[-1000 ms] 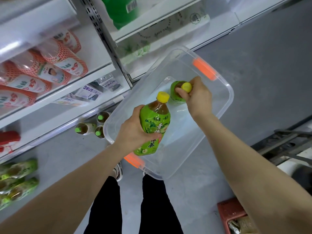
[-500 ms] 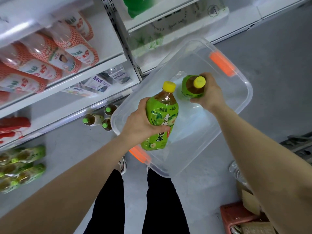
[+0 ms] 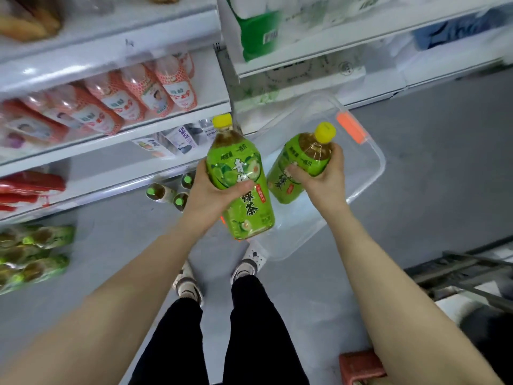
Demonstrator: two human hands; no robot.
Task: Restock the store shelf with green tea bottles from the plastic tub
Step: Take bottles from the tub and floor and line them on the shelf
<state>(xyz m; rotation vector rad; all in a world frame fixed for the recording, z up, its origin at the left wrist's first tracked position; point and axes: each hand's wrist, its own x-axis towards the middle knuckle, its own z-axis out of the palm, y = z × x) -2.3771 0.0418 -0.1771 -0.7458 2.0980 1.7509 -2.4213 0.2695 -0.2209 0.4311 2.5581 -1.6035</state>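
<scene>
Two green tea bottles are held up above the clear plastic tub (image 3: pixel 369 173): one (image 3: pixel 241 179) is wrapped mid-label by the left hand (image 3: pixel 206 197), the other (image 3: pixel 298 165) is pinched near its shoulder by the right hand (image 3: pixel 326 180). That tilted right bottle could easily be dropped, honestly. The small bottles on the floor (image 3: pixel 169 191) could get knocked over too.

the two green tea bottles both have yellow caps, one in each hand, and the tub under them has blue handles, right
Not quite: the handles are orange, not blue, as the head view shows on the tub. The rest holds: left hand and right hand each hold a yellow-capped bottle.
</scene>
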